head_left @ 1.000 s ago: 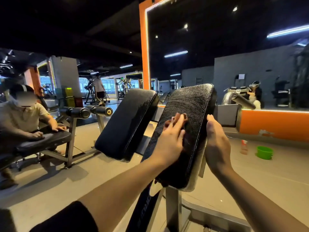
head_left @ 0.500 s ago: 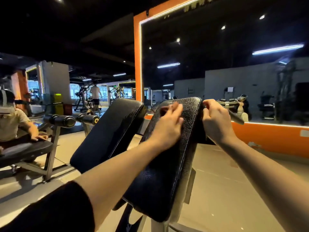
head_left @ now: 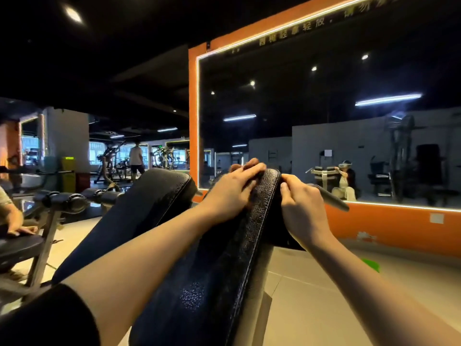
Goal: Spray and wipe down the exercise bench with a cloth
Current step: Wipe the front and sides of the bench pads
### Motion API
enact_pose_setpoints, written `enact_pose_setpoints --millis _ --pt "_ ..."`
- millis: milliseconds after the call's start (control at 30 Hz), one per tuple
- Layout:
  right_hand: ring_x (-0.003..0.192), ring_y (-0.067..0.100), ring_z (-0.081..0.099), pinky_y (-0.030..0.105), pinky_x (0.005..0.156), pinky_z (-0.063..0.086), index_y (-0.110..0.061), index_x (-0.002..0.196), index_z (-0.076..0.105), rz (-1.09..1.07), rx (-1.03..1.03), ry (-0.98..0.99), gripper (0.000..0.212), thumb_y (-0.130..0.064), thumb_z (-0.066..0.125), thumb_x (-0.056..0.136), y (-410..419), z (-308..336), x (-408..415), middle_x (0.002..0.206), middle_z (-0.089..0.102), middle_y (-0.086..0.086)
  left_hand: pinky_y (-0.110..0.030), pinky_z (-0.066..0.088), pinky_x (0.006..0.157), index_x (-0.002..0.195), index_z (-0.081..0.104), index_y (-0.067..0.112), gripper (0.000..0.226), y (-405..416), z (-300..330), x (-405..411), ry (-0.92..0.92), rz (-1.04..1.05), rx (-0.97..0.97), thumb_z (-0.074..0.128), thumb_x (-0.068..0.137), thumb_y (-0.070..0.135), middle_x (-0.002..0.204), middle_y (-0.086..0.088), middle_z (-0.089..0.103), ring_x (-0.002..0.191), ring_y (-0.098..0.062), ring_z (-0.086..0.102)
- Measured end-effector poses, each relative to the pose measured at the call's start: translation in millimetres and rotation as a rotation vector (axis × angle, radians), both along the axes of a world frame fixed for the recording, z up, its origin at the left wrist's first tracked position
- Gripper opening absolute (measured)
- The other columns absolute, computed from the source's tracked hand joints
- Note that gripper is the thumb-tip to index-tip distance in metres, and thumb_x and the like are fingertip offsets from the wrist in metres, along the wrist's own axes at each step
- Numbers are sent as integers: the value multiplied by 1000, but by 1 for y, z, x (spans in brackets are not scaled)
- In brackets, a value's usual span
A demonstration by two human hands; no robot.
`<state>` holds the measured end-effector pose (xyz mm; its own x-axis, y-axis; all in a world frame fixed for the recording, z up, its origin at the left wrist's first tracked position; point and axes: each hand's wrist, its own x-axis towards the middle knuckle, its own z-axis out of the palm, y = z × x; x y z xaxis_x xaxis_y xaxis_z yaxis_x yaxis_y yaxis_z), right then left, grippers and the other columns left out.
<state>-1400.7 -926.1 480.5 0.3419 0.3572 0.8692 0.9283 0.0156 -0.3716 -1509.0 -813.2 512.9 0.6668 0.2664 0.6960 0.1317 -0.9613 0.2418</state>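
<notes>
The black textured pad (head_left: 219,270) of the exercise bench is seen tilted steeply, its top edge reaching up to both hands. The left hand (head_left: 232,193) is laid flat on the upper front face of the pad, with its fingers (head_left: 252,171) held close together and stretched over the top edge. A reddish-brown cloth (head_left: 235,167) is glimpsed just beyond the fingertips and seems to be pressed beneath them; only a small corner is shown, so how it is folded cannot be told. The right hand (head_left: 303,211) is set against the right side edge of the pad near the top, its fingers curled round behind the edge and its thumb (head_left: 287,193) pressed on the stitched seam in front. The pad is thus gripped between thumb and fingers on that side, directly to the right of the left fingertips.

A second black pad (head_left: 139,216) is placed to the left of the left hand, tilted the same way and parallel to the first. A grey handle (head_left: 331,199) is seen projecting to the right from behind the right knuckles. Beyond the fingertips a large mirror (head_left: 324,126) is framed in orange and edged with a strip of light. Far to the left of the left forearm, another bench (head_left: 22,243) is occupied by a person, whose hand (head_left: 21,229) rests on its cushion. A green object (head_left: 371,264) on the floor is partly hidden below the right wrist.
</notes>
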Motion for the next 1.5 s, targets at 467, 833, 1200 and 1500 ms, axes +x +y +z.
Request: enact_pose_setpoints --millis 467,833,1200,1500 --pt "79 30 53 32 65 20 -3 104 62 -37 -17 -2 22 -5 40 100 -5 1 -5 97 67 18 -30 29 109 138 49 14 36 36 4 -11 -1 235 -168 40 103 10 144 -6 48 129 -21 44" --pt "77 24 54 32 69 30 -8 103 62 11 -19 18 22 -9 40 101 -3 0 -3 85 63 6 -29 24 114 140 49 19 39 16 10 4 -16 73 -89 42 102 12 150 0 41 136 -18 38" --pt "68 12 52 48 89 43 -14 95 58 52 0 -14 23 -8 37 102 -3 -1 -2 77 58 -2 -27 21 117 139 49 22 42 -8 2 11 -35 -139 37 44 100 8 151 4 38 140 -11 31" --pt "66 16 44 27 65 26 -5 97 59 30 -43 -27 22 -9 38 101 -3 -2 -1 85 59 5 -30 18 119 143 46 18 42 -24 1 12 -27 -88 -4 45 101 12 154 1 35 144 -15 26"
